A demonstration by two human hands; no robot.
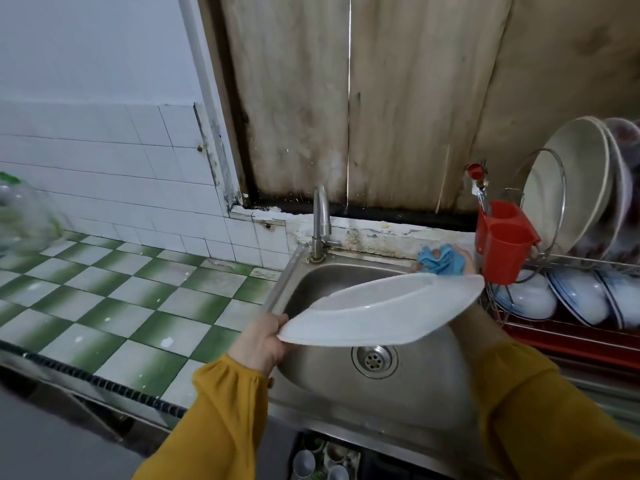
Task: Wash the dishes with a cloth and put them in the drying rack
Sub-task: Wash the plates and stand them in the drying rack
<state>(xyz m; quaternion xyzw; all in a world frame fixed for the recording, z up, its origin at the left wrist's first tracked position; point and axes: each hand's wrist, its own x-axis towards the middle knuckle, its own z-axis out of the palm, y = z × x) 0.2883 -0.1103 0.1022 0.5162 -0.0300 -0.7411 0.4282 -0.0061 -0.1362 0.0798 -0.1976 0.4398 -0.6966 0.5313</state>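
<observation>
Two hands busy: white plate (381, 310) is gripped at its rim by left hand (261, 344) fingers (278, 323), tilted over the sink (426, 386) presumably for draining, while blue cloth (438, 261) is bunched in the right hand (463, 258) behind it.

White tiled wall (104, 174) at left, white pipe (204, 81) at its corner, stained wooden boards (415, 98) behind with a bright vertical gap (349, 81), green-and-white checkered counter (121, 289) below.
</observation>
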